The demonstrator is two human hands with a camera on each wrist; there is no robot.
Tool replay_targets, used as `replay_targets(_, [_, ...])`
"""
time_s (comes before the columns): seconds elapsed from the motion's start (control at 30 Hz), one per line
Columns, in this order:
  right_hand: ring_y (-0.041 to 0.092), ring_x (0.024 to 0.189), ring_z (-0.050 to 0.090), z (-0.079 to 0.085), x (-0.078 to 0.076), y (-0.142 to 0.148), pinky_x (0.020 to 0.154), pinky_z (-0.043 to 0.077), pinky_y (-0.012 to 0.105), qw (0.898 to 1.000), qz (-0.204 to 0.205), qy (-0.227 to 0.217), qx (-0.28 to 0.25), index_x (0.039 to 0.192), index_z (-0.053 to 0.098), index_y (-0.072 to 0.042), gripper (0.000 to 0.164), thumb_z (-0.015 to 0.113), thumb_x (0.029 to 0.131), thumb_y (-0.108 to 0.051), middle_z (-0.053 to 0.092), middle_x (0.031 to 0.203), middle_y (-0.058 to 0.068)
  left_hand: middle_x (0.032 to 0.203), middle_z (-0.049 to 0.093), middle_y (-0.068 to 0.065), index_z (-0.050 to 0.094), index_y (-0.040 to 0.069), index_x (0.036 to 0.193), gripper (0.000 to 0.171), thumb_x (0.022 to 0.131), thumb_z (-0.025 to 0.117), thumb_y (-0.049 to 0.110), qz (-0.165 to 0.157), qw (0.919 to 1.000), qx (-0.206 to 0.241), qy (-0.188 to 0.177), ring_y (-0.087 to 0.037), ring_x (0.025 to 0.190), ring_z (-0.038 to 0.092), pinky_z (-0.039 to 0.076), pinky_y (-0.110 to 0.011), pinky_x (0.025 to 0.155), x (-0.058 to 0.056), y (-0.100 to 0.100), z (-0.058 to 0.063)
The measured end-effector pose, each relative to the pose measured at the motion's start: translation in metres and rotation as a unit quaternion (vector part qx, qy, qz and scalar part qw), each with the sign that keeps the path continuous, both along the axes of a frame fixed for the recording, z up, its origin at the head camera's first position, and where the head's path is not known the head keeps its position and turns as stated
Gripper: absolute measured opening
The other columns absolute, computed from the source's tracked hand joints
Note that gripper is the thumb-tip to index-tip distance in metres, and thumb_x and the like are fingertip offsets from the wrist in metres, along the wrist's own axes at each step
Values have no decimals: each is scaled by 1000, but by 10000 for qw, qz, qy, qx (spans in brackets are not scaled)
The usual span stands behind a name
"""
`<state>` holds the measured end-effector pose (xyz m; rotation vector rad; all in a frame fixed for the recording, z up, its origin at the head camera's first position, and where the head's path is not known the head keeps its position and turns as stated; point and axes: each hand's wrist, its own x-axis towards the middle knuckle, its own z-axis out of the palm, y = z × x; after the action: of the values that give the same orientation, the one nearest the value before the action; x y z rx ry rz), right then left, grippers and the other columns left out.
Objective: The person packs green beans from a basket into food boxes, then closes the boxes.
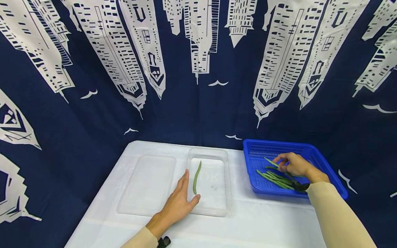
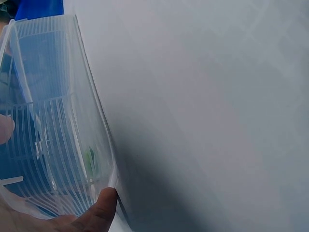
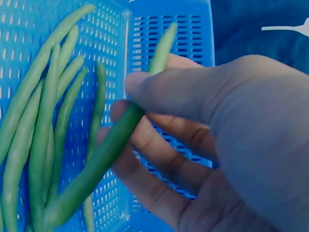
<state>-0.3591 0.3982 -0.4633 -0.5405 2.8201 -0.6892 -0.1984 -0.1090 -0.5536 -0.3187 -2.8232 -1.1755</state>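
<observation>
Now the table [image 1: 248, 224] carries a lid [image 1: 147, 184], a clear box [image 1: 211, 206] and a blue basket [image 1: 310, 151]. Left hand [image 1: 178, 203] rests flat, fingers straight, against the box beside one bean [image 1: 196, 177]. Right hand [image 1: 296, 165] fingers pinch a bean [image 3: 104, 154] over the basket's pile [image 1: 276, 179].

table [image 1: 266, 224]: in front of curtain [image 1: 198, 103] | lid [image 1: 147, 184]: on table, left | clear container [image 1: 224, 179]: just right of lid, one bean [image 1: 196, 177] inside | basket [image 1: 322, 156]: right of container, beans [image 1: 274, 179] inside | left hand [image 1: 178, 203]: at container's near left edge | right hand [image 1: 296, 164]: in basket, over beans
</observation>
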Motion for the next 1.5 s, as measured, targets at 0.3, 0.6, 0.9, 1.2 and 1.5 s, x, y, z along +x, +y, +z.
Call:
replay_targets(0.3, [24, 96, 74, 13, 11, -23, 73, 56, 30, 9986, -309, 341, -279, 139, 80, -4, 37, 84, 103, -4, 84, 106, 9, 189, 32, -25, 10, 7, 188, 106, 111, 75, 42, -18, 10000, -24, -86, -57, 154, 61, 55, -75, 121, -1, -1, -3])
replay_targets(0.6, [20, 87, 78, 29, 24, -49, 69, 59, 27, 9963, -314, 633, -483, 145, 79, -6, 38, 81, 107, -5, 84, 109, 10, 190, 31, -25, 10, 6, 188, 106, 111, 75, 40, -62, 9999, 65, -99, -56, 158, 57, 53, -75, 123, 0, 2, -3])
replay_targets(0.9, [14, 70, 70, 39, 37, -90, 61, 57, 27, 9901, -321, 1172, -702, 147, 78, -10, 40, 85, 107, -10, 80, 110, 12, 189, 32, -26, 12, 4, 188, 105, 111, 75, 39, -66, 9999, 72, -26, -57, 158, 58, 53, -74, 123, 0, 2, -2])
replay_targets(1.2, [11, 65, 73, 36, 48, -134, 58, 65, 31, 9870, -184, 1099, -1162, 149, 77, -9, 42, 85, 107, -9, 80, 111, 16, 191, 30, -24, 12, 5, 188, 105, 112, 74, 41, -102, 9999, 90, -6, -53, 163, 53, 52, -72, 127, -2, -1, -2])
replay_targets(1.5, [12, 65, 74, 16, 56, -179, 56, 65, 28, 9871, -70, 846, -1356, 150, 76, -10, 45, 86, 106, -9, 79, 110, 14, 191, 28, -25, 11, 6, 188, 105, 112, 74, 40, -143, 9997, 162, -106, -53, 165, 51, 50, -73, 128, 0, 1, -1])
